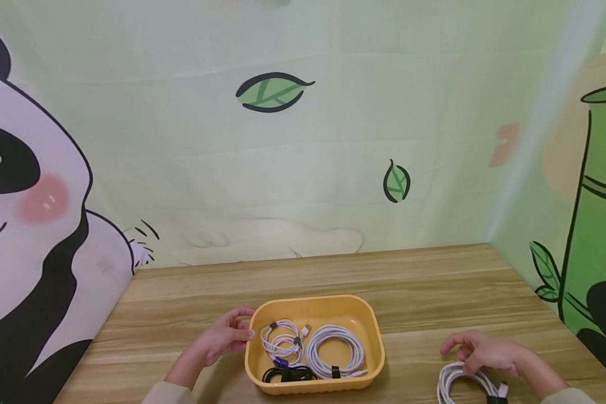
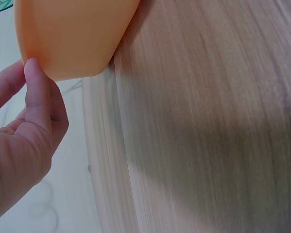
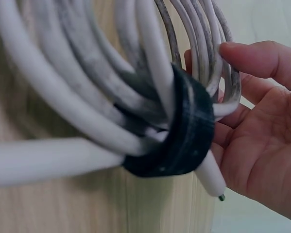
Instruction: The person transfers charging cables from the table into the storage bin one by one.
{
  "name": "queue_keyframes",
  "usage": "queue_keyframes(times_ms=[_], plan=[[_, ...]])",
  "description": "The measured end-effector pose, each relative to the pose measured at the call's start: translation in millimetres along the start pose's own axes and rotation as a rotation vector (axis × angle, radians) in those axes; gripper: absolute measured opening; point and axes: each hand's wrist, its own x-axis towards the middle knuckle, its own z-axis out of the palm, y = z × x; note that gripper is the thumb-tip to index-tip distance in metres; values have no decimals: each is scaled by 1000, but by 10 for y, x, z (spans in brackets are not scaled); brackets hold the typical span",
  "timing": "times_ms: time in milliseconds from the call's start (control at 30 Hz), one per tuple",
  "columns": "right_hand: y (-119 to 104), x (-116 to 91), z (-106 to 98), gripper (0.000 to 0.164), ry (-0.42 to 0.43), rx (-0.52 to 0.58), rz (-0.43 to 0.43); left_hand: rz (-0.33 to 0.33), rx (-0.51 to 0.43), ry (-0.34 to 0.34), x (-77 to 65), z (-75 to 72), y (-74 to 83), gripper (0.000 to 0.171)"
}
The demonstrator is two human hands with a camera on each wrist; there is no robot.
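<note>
My left hand (image 1: 226,338) is at the left end of a yellow plastic basket (image 1: 313,387). In the left wrist view, its thumb and forefinger pinch the basket's rim. Inside the basket lie a thin white USB cable (image 1: 264,340), a thicker coiled white cable (image 1: 354,340) with a black strap, and a black cable (image 1: 298,375) with a blue end. To the right of the basket, my right hand (image 1: 495,353) holds another coiled white cable (image 1: 446,379). A black strap (image 3: 194,128) binds this coil, as the right wrist view shows, with the thumb and fingers around its far side.
A wood-grain table (image 1: 192,286) lies under the basket. Behind it hangs a pale green printed backdrop (image 1: 333,140), with a panda (image 1: 45,140) drawn on the left and a bamboo stem (image 1: 601,224) on the right.
</note>
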Motion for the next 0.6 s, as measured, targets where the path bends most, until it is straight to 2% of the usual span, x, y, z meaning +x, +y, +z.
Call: queue_keyframes(times_ms=[400, 600], plan=[[3, 29, -12, 48, -37, 17, -57, 0, -2, -1, -6, -1, -1, 52], [-16, 48, -5, 48, -7, 2, -52, -1, -6, -1, -4, -4, -4, 53]])
